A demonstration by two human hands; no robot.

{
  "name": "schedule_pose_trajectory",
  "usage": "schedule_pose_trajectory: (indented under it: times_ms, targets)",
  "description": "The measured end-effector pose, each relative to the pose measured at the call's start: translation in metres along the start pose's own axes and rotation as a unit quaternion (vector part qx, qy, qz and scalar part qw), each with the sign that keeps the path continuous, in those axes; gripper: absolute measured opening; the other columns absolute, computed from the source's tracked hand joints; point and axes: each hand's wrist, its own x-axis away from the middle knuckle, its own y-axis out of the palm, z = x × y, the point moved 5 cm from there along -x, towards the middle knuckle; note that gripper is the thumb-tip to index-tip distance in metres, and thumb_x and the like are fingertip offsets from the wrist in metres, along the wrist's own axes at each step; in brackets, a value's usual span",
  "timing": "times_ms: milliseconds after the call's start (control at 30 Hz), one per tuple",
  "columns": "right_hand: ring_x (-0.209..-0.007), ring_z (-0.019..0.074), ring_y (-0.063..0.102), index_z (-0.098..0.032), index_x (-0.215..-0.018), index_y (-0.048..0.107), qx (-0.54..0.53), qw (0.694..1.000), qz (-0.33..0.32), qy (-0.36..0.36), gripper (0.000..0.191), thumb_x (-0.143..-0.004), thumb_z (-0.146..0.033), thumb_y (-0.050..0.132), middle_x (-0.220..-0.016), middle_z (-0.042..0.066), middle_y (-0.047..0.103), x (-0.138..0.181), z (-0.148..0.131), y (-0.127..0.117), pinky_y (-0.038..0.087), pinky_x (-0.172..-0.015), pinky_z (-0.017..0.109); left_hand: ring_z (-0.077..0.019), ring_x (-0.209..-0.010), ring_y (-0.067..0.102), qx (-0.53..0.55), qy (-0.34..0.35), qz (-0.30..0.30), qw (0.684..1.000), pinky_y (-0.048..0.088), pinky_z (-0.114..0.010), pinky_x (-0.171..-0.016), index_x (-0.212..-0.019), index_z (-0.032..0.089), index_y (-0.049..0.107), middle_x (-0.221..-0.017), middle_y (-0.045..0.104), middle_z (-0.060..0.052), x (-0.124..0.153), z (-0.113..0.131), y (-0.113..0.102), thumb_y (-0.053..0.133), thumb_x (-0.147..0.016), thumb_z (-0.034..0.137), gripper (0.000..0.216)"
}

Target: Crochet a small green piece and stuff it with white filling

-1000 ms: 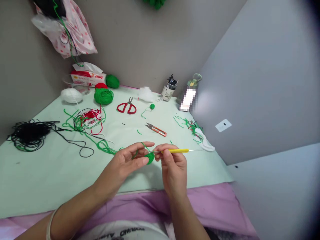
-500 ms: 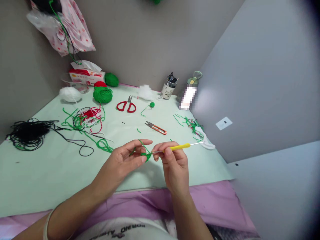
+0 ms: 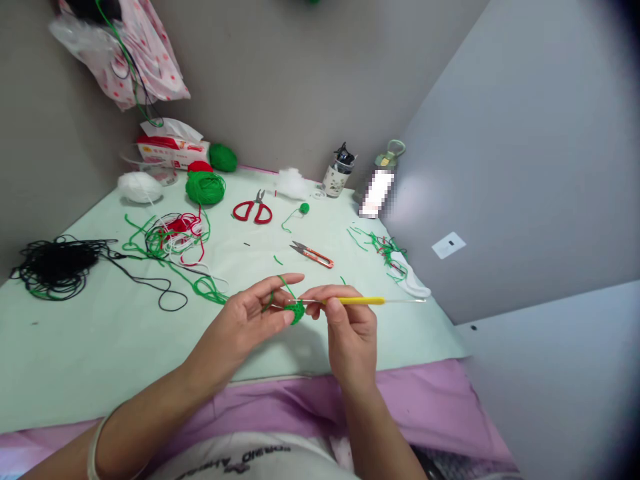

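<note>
My left hand (image 3: 250,320) pinches a small green crochet piece (image 3: 297,311) between thumb and fingers, with green yarn (image 3: 285,285) looped over the index finger. My right hand (image 3: 345,327) grips a yellow-handled crochet hook (image 3: 357,301) lying level, its metal tip at the green piece. Both hands hover over the near edge of the pale green table (image 3: 100,347). The yarn trails left to a green tangle (image 3: 207,290).
Orange thread snips (image 3: 313,255) and red scissors (image 3: 253,211) lie beyond the hands. Black yarn pile (image 3: 53,263), mixed red-white-green tangle (image 3: 175,233), green ball (image 3: 205,187), white ball (image 3: 140,187), tissue box (image 3: 170,150), jar (image 3: 337,177), bottle (image 3: 385,173), yarn scraps (image 3: 387,253) at right.
The hook's handle end dropped from a raised tilt back to level. My hands stayed in place, working at the green piece.
</note>
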Motion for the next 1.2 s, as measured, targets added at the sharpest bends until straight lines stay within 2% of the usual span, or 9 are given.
schedule_pose_trajectory:
  times_ms: [233, 433, 567, 667, 767, 833, 933, 1033, 1200]
  targets:
    - [-0.075, 0.0159, 0.067, -0.022, -0.093, 0.072, 0.007, 1.000, 0.004, 0.006, 0.023, -0.103, -0.038, 0.061, -0.089, 0.005, 0.076, -0.003, -0.003, 0.001, 0.055, -0.070, 0.032, -0.0174, -0.093, 0.059, -0.033, 0.007, 0.024, 0.999, 0.048, -0.027, -0.087, -0.127, 0.033, 0.077, -0.095, 0.061, 0.000, 0.001, 0.003, -0.001, 0.081, -0.087, 0.032, 0.040]
    - [-0.083, 0.0174, 0.070, -0.024, -0.100, 0.072, 0.116, 0.990, -0.038, -0.066, 0.019, -0.106, -0.024, 0.054, -0.093, 0.004, 0.075, 0.002, -0.018, 0.002, 0.057, -0.076, 0.034, -0.0188, -0.091, 0.061, -0.099, 0.023, 0.054, 0.993, 0.048, -0.029, -0.087, -0.125, 0.031, 0.078, -0.092, 0.064, 0.000, 0.003, 0.007, -0.003, 0.080, -0.086, 0.029, 0.039]
    - [-0.093, 0.0208, 0.071, -0.025, -0.116, 0.068, 0.291, 0.929, -0.102, -0.204, 0.027, -0.102, -0.010, 0.051, -0.101, 0.007, 0.075, 0.012, -0.032, 0.013, 0.058, -0.080, 0.038, -0.0207, -0.093, 0.062, -0.174, 0.083, 0.105, 0.976, 0.046, -0.032, -0.091, -0.120, 0.031, 0.080, -0.092, 0.067, -0.001, 0.004, 0.012, -0.001, 0.077, -0.085, 0.024, 0.035]
    - [-0.092, 0.0222, 0.070, -0.024, -0.127, 0.065, 0.393, 0.865, -0.097, -0.296, 0.035, -0.100, -0.008, 0.052, -0.106, 0.011, 0.074, 0.022, -0.031, 0.019, 0.060, -0.076, 0.039, -0.0207, -0.094, 0.061, -0.196, 0.153, 0.133, 0.959, 0.044, -0.033, -0.099, -0.110, 0.032, 0.083, -0.091, 0.069, -0.001, 0.009, 0.019, 0.005, 0.080, -0.083, 0.021, 0.029]
    - [-0.100, 0.0248, 0.070, -0.024, -0.135, 0.066, 0.441, 0.816, -0.061, -0.368, 0.042, -0.098, -0.008, 0.055, -0.109, 0.013, 0.072, 0.029, -0.026, 0.022, 0.061, -0.077, 0.038, -0.0192, -0.090, 0.061, -0.091, 0.093, 0.106, 0.986, 0.046, -0.032, -0.094, -0.114, 0.032, 0.083, -0.086, 0.069, 0.000, 0.009, 0.012, 0.009, 0.086, -0.079, 0.026, 0.035]
    - [-0.099, 0.0238, 0.070, -0.029, -0.135, 0.067, 0.413, 0.835, -0.045, -0.361, 0.044, -0.098, -0.008, 0.058, -0.109, 0.011, 0.072, 0.028, -0.023, 0.020, 0.061, -0.074, 0.037, -0.0149, -0.079, 0.057, 0.041, -0.012, 0.054, 0.998, 0.048, -0.027, -0.080, -0.123, 0.029, 0.079, -0.085, 0.066, 0.000, 0.006, 0.000, 0.013, 0.088, -0.079, 0.031, 0.045]
    - [-0.086, 0.0204, 0.069, -0.029, -0.117, 0.074, 0.281, 0.925, -0.007, -0.257, 0.031, -0.100, -0.011, 0.056, -0.095, 0.006, 0.071, 0.016, -0.023, 0.010, 0.058, -0.070, 0.035, -0.0066, -0.060, 0.039, 0.176, -0.097, 0.003, 0.980, 0.038, -0.019, -0.058, -0.125, 0.021, 0.078, -0.079, 0.057, 0.002, 0.003, -0.007, 0.015, 0.089, -0.080, 0.032, 0.048]
    - [-0.071, 0.0170, 0.063, -0.023, -0.094, 0.075, 0.123, 0.982, 0.039, -0.139, 0.020, -0.103, -0.021, 0.057, -0.082, 0.004, 0.068, 0.005, -0.023, 0.002, 0.053, -0.061, 0.031, -0.0041, -0.055, 0.027, 0.186, -0.065, 0.011, 0.980, 0.030, -0.017, -0.050, -0.117, 0.019, 0.081, -0.076, 0.052, 0.004, 0.001, -0.001, 0.010, 0.090, -0.079, 0.026, 0.040]
    - [-0.079, 0.0185, 0.067, -0.025, -0.092, 0.078, 0.087, 0.991, 0.005, -0.103, 0.017, -0.101, -0.028, 0.064, -0.086, 0.005, 0.073, 0.000, -0.021, 0.007, 0.056, -0.066, 0.032, -0.0069, -0.058, 0.041, 0.114, -0.017, 0.014, 0.993, 0.039, -0.020, -0.050, -0.118, 0.026, 0.081, -0.083, 0.056, 0.002, 0.003, 0.006, 0.011, 0.088, -0.080, 0.031, 0.039]
